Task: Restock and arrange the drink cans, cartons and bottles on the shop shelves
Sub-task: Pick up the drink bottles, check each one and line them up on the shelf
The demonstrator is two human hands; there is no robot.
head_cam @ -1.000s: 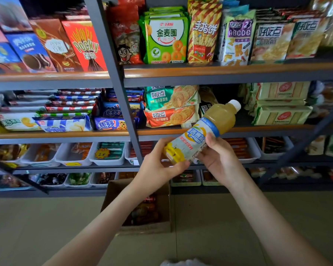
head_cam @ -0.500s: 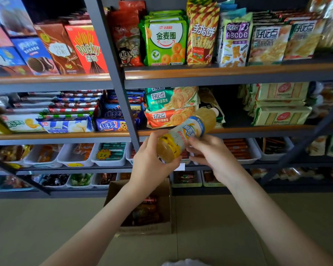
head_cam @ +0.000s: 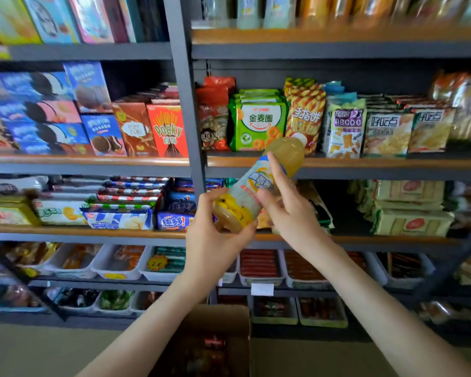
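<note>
Bottle (head_cam: 252, 190) w/ yellow juice, white cap, tilted; left hand (head_cam: 215, 247) grips base; right hand (head_cam: 291, 213) holds label.

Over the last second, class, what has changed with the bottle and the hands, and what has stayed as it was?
The bottle has gone up a shelf: its cap is now level with the green bag. The view tilted up too. Unchanged: the left hand grips the base, the right hand the label; the cardboard box stays below.
</note>
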